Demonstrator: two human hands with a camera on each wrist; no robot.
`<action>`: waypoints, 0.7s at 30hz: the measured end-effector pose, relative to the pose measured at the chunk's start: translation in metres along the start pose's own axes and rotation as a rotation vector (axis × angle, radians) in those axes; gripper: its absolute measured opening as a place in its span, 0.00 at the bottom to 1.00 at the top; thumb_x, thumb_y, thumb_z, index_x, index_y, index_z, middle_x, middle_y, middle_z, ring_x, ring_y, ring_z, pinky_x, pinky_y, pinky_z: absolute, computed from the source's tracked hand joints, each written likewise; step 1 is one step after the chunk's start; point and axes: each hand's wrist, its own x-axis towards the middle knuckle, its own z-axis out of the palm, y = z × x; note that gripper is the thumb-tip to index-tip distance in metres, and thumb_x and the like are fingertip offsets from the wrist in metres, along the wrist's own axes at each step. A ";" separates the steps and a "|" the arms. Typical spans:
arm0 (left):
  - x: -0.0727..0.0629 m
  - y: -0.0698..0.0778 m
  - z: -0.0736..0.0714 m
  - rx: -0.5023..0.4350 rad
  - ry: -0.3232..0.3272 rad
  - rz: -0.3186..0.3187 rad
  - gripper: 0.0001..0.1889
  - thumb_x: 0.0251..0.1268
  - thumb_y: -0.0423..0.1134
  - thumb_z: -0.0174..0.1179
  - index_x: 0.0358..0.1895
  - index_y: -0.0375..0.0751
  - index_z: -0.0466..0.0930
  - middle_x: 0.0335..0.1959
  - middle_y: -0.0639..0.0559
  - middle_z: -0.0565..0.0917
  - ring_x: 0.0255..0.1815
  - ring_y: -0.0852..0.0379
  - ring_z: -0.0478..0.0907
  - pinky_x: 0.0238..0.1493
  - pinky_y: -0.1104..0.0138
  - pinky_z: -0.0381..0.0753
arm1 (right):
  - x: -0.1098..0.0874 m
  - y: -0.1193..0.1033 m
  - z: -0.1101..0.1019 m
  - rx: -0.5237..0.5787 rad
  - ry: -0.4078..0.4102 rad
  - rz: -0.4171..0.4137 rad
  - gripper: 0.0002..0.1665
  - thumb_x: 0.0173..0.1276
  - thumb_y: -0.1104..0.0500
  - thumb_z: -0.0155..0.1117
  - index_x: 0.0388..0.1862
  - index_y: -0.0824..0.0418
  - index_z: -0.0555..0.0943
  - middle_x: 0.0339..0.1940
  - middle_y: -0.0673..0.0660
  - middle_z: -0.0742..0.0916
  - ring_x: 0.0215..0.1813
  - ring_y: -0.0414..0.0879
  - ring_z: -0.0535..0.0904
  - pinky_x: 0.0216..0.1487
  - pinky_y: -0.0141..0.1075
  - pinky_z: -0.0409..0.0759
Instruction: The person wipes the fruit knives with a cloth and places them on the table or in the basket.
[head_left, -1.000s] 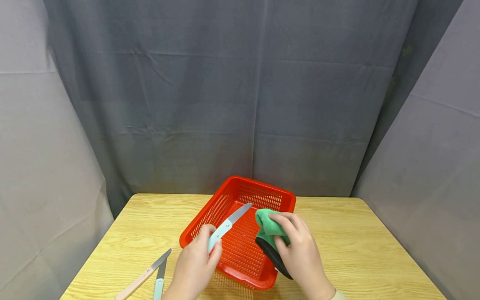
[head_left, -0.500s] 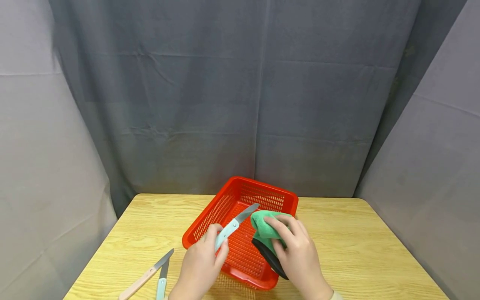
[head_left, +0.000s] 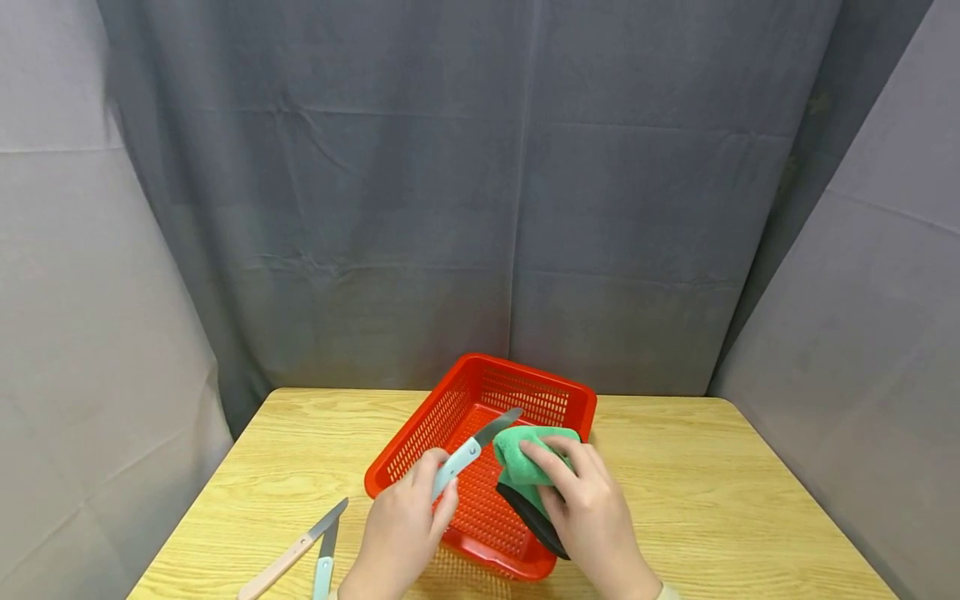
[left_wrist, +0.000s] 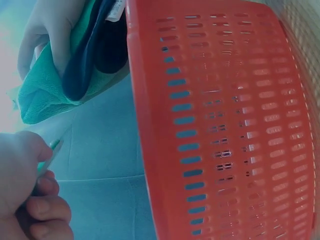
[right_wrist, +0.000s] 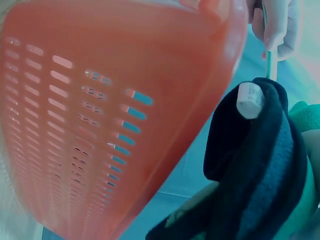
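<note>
Green cloth (head_left: pixel 515 454) has moved left, fingers (head_left: pixel 551 469) hiding part.

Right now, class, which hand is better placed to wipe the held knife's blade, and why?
Probably the right hand: it holds the green cloth close to the blade, while the left hand grips the knife handle.

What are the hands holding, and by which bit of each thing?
The left hand holds a knife by its pale blue handle. The right hand holds a cloth by its folded green part.
</note>
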 end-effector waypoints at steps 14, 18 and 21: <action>-0.001 -0.004 0.005 0.026 0.005 0.067 0.16 0.62 0.36 0.70 0.50 0.38 0.77 0.26 0.59 0.71 0.18 0.71 0.53 0.18 0.81 0.56 | -0.004 -0.002 0.002 -0.018 -0.050 0.006 0.36 0.47 0.72 0.77 0.56 0.48 0.86 0.50 0.57 0.84 0.44 0.52 0.80 0.38 0.46 0.84; 0.000 -0.006 0.005 0.026 0.014 0.073 0.16 0.61 0.36 0.70 0.50 0.38 0.77 0.27 0.59 0.73 0.18 0.71 0.53 0.18 0.81 0.56 | -0.005 -0.002 0.002 -0.030 -0.056 0.000 0.35 0.47 0.72 0.77 0.56 0.48 0.86 0.50 0.58 0.84 0.44 0.52 0.80 0.38 0.47 0.84; 0.000 -0.008 0.004 0.027 0.010 0.074 0.16 0.61 0.36 0.70 0.50 0.39 0.77 0.28 0.59 0.75 0.19 0.71 0.54 0.18 0.81 0.57 | -0.006 -0.002 0.003 -0.032 -0.053 -0.008 0.36 0.47 0.72 0.77 0.56 0.48 0.86 0.50 0.58 0.84 0.43 0.52 0.80 0.38 0.47 0.83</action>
